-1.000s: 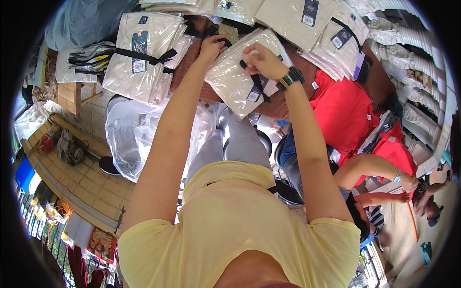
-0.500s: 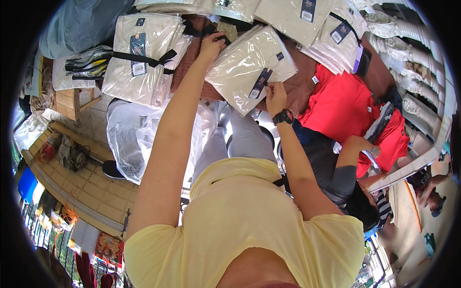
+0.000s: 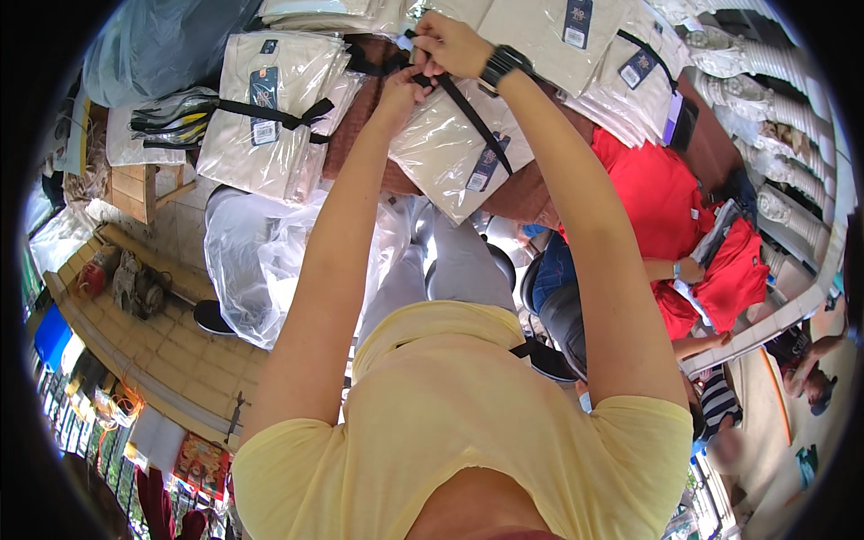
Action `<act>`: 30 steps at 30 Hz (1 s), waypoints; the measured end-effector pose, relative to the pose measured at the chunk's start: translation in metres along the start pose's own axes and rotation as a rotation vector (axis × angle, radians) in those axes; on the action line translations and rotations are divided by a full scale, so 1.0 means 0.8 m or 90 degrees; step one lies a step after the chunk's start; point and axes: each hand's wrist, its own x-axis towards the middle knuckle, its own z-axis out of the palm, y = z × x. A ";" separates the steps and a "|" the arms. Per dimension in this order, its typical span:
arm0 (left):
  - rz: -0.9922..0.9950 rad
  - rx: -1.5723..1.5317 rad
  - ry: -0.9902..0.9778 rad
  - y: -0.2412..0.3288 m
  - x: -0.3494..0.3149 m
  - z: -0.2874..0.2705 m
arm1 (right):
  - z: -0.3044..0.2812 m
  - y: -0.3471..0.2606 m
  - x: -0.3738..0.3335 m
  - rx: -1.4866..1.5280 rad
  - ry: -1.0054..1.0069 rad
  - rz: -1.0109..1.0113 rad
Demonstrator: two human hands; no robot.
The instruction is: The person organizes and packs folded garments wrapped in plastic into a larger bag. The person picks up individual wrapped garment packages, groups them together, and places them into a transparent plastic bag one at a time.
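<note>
A flat stack of cream folded garments in clear plastic (image 3: 432,162) lies in front of me on a brown cloth (image 3: 540,193). Across its top runs a black strip (image 3: 475,121), slanting down past a dark hang tag (image 3: 487,165). At the stack's far left edge my left hand (image 3: 401,97) is closed in a pinch on the strip. Just beyond it, my right hand (image 3: 457,49) also pinches the strip, fingertips nearly touching the left ones. Left of these, a similar cream bundle (image 3: 229,162) is tied with a black bow (image 3: 290,118).
More cream packs (image 3: 549,45) line the far side. To the right lie red garments (image 3: 639,202), with a co-worker's hand (image 3: 689,270) on them. Wrapped white bundles (image 3: 778,121) stand at the far right. A clear plastic bag (image 3: 270,261) hangs below the left bundle.
My right hand has left the stack's near right corner and moved up to my left hand. The black strip now crosses the stack's top. The co-worker has shifted lower right.
</note>
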 end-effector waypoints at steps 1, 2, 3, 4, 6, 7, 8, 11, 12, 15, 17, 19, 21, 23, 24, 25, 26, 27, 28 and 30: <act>0.002 0.033 -0.035 0.002 -0.003 -0.003 | 0.011 -0.003 0.012 -0.002 -0.014 0.010; -0.017 -0.019 -0.101 0.004 -0.008 -0.008 | 0.017 -0.005 0.021 -0.036 -0.033 0.041; -0.009 -0.002 -0.113 0.004 -0.014 -0.012 | 0.025 -0.008 0.030 -0.068 -0.057 0.071; -0.002 0.015 -0.131 0.004 -0.018 -0.012 | 0.031 -0.001 0.041 -0.084 -0.061 0.067; -0.004 0.021 -0.136 0.007 -0.026 -0.009 | 0.040 0.019 0.060 -0.116 -0.070 0.060; -0.014 0.010 -0.123 0.010 -0.029 -0.005 | 0.043 0.027 0.064 -0.128 -0.069 0.063; -0.025 -0.001 -0.112 0.013 -0.030 0.000 | 0.045 0.036 0.068 -0.141 -0.067 0.066; 0.057 -0.040 0.002 -0.003 -0.017 -0.005 | 0.054 0.036 0.068 -0.131 -0.070 0.043; 0.063 -0.033 0.045 -0.011 -0.012 -0.005 | 0.053 0.041 0.066 -0.121 -0.069 0.035; 0.071 0.029 0.135 -0.019 0.001 0.003 | 0.042 0.081 0.051 -0.309 0.139 -0.114; 0.068 0.118 0.185 -0.019 0.003 -0.008 | 0.042 0.046 0.011 -0.416 0.116 0.042; 0.068 0.214 0.201 -0.015 0.012 -0.003 | 0.040 0.063 -0.016 -0.481 0.098 0.063; 0.062 0.255 0.205 -0.013 0.016 0.000 | 0.047 0.073 -0.038 -0.458 0.149 -0.021; 0.052 0.239 0.196 -0.012 0.017 0.005 | 0.053 0.090 -0.043 -0.444 0.219 -0.069; 0.074 0.146 0.206 -0.016 0.019 0.005 | 0.058 0.095 -0.037 -0.441 0.263 -0.077; 0.097 0.052 0.216 -0.020 0.019 0.007 | 0.060 0.099 -0.032 -0.436 0.306 -0.087; 0.120 -0.043 0.226 -0.023 0.020 0.006 | 0.059 0.104 -0.028 -0.436 0.308 -0.069; 0.121 -0.020 0.232 -0.020 0.017 0.009 | 0.054 0.103 -0.029 -0.437 0.313 -0.044; 0.123 0.002 0.239 -0.017 0.011 0.009 | 0.052 0.103 -0.030 -0.438 0.318 -0.019; 0.158 0.059 0.220 -0.015 0.004 0.005 | 0.053 0.113 -0.026 -0.460 0.292 0.004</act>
